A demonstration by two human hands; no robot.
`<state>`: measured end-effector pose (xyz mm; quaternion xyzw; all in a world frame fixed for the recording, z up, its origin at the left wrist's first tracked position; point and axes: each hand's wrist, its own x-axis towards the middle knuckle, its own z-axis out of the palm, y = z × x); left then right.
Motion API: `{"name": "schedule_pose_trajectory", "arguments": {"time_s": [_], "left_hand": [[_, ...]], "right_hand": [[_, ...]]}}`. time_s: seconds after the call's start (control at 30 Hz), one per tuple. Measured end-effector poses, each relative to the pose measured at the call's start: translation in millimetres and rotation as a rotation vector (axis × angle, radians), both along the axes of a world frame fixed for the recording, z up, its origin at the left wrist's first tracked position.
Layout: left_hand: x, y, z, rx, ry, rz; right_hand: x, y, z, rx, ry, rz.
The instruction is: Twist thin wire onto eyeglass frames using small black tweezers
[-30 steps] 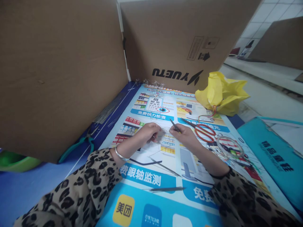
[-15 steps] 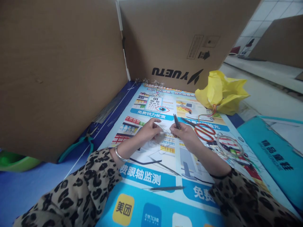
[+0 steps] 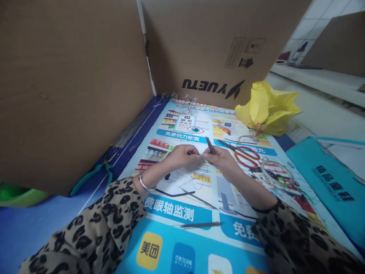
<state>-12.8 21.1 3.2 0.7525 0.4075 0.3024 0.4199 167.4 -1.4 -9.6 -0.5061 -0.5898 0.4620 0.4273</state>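
Observation:
My left hand [image 3: 185, 156] is closed in a pinch, its fingertips on a fine wire [image 3: 196, 186] that loops faintly below. Close beside it, my right hand [image 3: 224, 160] grips a small dark tool with narrow pointed jaws [image 3: 210, 145], its tips pointing up and away. The fingertips of both hands nearly meet at the wire. Most of the tool is hidden in my palm, so its handle cannot be seen. Right of my right hand lie scissors with orange-red handles [image 3: 247, 157].
A printed poster [image 3: 196, 247] covers the table, with thin metal rods [image 3: 202, 224] on it. Teal-handled pliers [image 3: 107, 167] lie left. At right are a wire coil [image 3: 276, 174], a yellow paper shape [image 3: 268, 108] and a teal box [image 3: 327, 186]. Cardboard walls [image 3: 211, 42] stand behind and left.
My left hand has moved right, its fingers coming together near my right fingertips. The dark tool in my right hand has tilted slightly left.

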Motion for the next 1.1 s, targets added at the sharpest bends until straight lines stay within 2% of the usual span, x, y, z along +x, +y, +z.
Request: {"name": "schedule_pose_trajectory", "arguments": {"time_s": [0.1,0.33,0.53,0.67,0.93,1.1], "left_hand": [[-1.9,-3.2,2.1,-0.085,-0.022,0.006],[-3.7,-9.2,1.8,-0.442,-0.065,-0.124],[2.2,-12.6,1.3,-0.727,-0.240,-0.135],[4.3,-14.8,1.8,-0.755,-0.247,-0.126],[1.9,-15.7,-1.5,-0.714,-0.258,-0.185],[0.5,-14.4,-3.6,-0.714,-0.263,-0.189]], "right_hand": [[-0.9,-1.6,1.8,-0.005,-0.025,-0.002],[-4.5,-3.4,6.4,0.063,-0.118,0.035],[-15.4,-5.2,17.1,-0.073,-0.035,0.057],[-18.8,-7.0,18.0,-0.105,0.026,0.088],[-21.7,-9.6,18.9,-0.042,0.011,0.011],[-22.4,-10.2,12.5,-0.009,0.015,-0.028]]}}
